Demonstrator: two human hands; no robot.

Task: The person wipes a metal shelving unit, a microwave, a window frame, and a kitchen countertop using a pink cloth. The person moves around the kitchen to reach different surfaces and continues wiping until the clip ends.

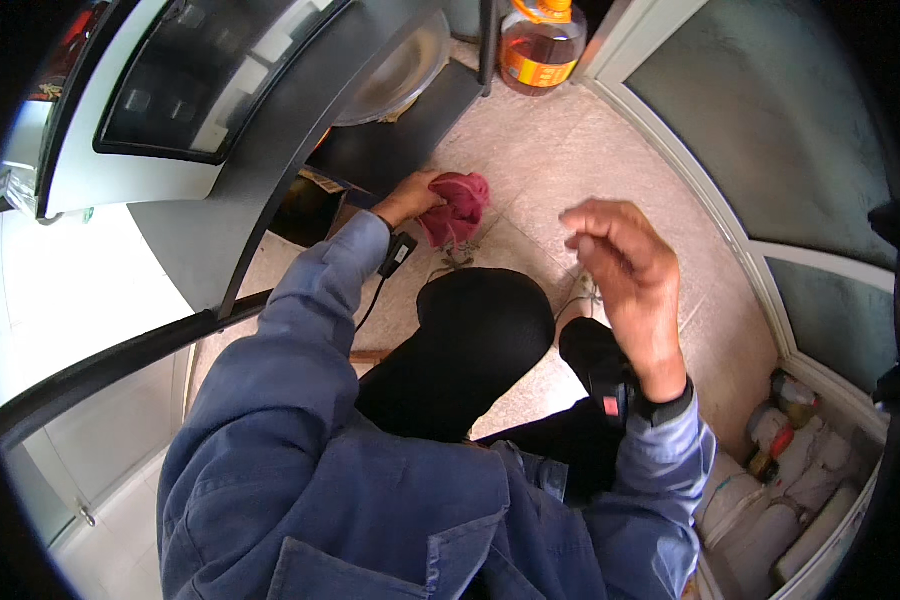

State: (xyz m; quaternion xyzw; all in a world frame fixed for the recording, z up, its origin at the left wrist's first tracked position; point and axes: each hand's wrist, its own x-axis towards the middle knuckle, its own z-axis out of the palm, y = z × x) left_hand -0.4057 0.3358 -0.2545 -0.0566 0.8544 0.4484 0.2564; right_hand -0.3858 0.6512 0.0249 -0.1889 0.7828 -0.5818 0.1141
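Observation:
My left hand (415, 198) grips a crumpled dark-pink cloth (457, 208) beside the lower shelf of a black rack. The cloth hangs above the tiled floor, in front of my bent knee (487, 315). To the right, my right hand (634, 262) is raised over the floor, its fingers loosely curled and a gap between thumb and fingertips. Nothing shows in it. Close to my left wrist is a black power adapter (398, 253) with a cable running down from it.
The black rack (285, 142) carries a white appliance with a dark window (187, 82). A round, translucent basin (405, 71) sits on its lower shelf (412, 124). Behind stands an orange-capped oil jug (541, 49). A frosted-panel door (765, 112) borders the right; bags and jars (787, 457) fill the lower right.

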